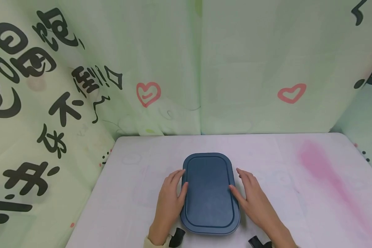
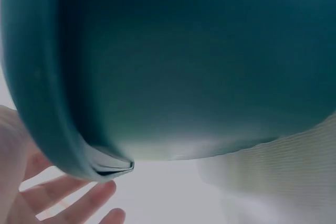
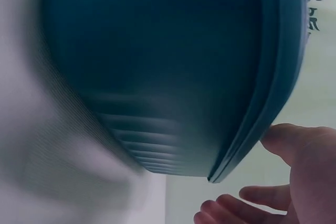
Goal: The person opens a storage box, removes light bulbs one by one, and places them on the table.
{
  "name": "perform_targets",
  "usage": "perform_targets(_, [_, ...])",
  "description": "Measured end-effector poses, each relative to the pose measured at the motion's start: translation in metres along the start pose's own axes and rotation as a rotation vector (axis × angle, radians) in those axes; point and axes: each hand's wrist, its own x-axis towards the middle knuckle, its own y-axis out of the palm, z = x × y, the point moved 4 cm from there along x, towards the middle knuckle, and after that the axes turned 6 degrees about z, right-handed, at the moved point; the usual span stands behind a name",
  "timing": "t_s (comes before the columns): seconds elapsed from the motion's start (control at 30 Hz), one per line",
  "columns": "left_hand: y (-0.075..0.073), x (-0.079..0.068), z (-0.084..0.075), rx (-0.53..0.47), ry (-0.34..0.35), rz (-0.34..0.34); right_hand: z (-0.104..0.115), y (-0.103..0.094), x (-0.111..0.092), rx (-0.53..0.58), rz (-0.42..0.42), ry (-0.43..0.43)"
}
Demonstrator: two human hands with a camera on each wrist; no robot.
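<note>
A dark blue rectangular lidded box [image 1: 210, 193] with rounded corners sits upright on the table, its lid on. At its left side is my left hand [image 1: 170, 199], thumb at the lid's edge and fingers extended along the side. My right hand [image 1: 254, 198] is on the opposite side. Its thumb touches the lid's rim, while the other fingers stand apart from the wall. The left wrist view shows the box wall [image 2: 199, 77] close up, with the left fingers spread below the rim. Ridges mark the wall [image 3: 152, 77] in the right wrist view.
The white tabletop [image 1: 136, 193] has a pink smear [image 1: 325, 168] on the right. A pale green curtain [image 1: 241, 62] with hearts and black lettering hangs behind and at the left. Black wrist mounts [image 1: 177, 237] sit near both sleeves.
</note>
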Motion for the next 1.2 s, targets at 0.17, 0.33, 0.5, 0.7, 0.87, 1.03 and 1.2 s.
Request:
perform_targets(0.17, [0.001, 0.001, 0.007, -0.079, -0.049, 0.007, -0.004, 0.005, 0.003, 0.054, 0.001, 0.01])
perform_targets(0.33, [0.003, 0.001, 0.015, -0.148, -0.09, 0.016, -0.006, 0.009, 0.004, 0.072, 0.005, 0.027])
perform_targets(0.5, [0.003, 0.001, 0.019, -0.219, -0.094, 0.014, -0.007, 0.011, 0.006, 0.108, 0.014, 0.055])
perform_targets(0.7, [0.007, 0.001, 0.025, -0.338, -0.121, 0.038, -0.009, 0.013, 0.008, 0.185, 0.015, 0.076])
perform_targets(0.87, [0.011, 0.002, 0.032, -0.396, -0.168, 0.063, -0.011, 0.014, 0.008, 0.211, 0.026, 0.103])
perform_targets(1.03, [0.013, 0.003, 0.037, -0.456, -0.214, 0.085, -0.01, 0.013, 0.008, 0.228, 0.022, 0.103])
perform_targets(1.2, [0.014, 0.003, 0.04, -0.587, -0.272, 0.106, -0.009, 0.01, 0.007, 0.256, -0.001, 0.093])
